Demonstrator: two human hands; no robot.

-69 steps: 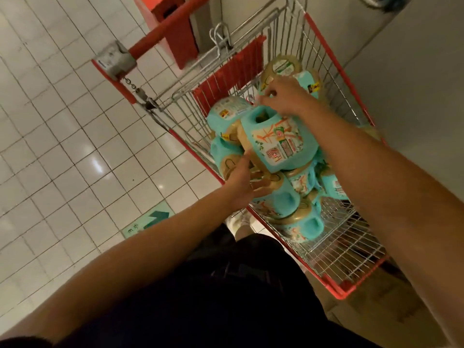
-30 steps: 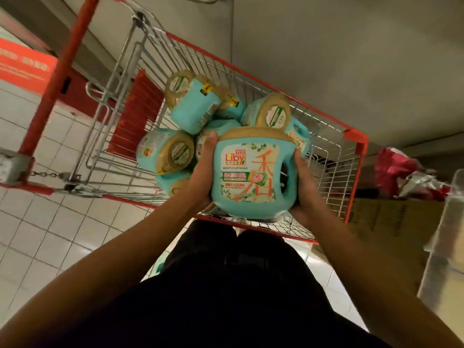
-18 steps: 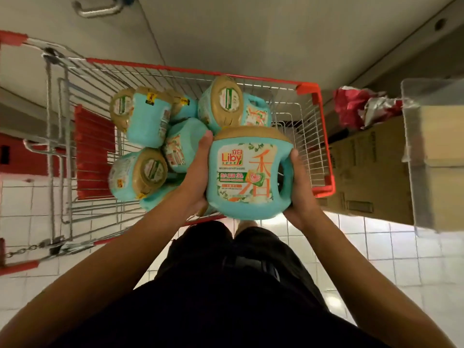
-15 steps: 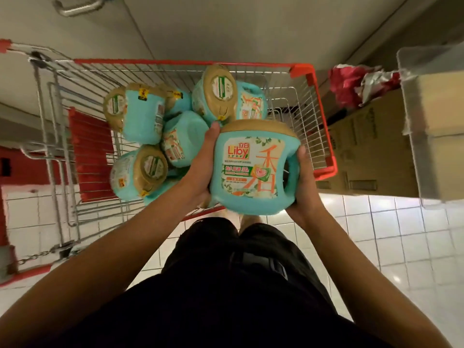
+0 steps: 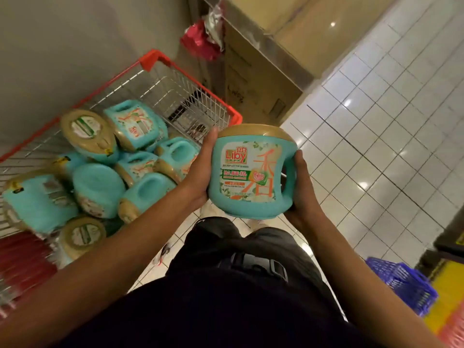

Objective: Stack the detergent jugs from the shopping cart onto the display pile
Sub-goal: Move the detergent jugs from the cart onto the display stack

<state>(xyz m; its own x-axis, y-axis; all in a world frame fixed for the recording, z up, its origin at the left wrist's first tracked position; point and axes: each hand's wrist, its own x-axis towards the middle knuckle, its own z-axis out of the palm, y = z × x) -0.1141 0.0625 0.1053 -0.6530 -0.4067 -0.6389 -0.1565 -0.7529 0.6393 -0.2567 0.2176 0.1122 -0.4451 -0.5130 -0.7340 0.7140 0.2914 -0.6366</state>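
I hold one teal detergent jug (image 5: 251,172) with a gold cap upright in front of my waist, label facing me. My left hand (image 5: 200,169) presses its left side and my right hand (image 5: 302,192) cups its handle side. The red wire shopping cart (image 5: 190,71) stands to my left with several more teal jugs (image 5: 100,187) heaped on their sides inside. The display pile is not in view.
A grey wall rises behind the cart. Large cardboard boxes (image 5: 253,79) with a red and silver wrapper (image 5: 200,41) stand past the cart's front. A blue plastic basket (image 5: 404,285) and yellow packaging (image 5: 444,297) sit at the lower right on the white tiled floor (image 5: 376,121).
I lifted one jug out of the cart with both hands. My view has swung to the right, so the cart now lies at my left and open floor shows on the right.
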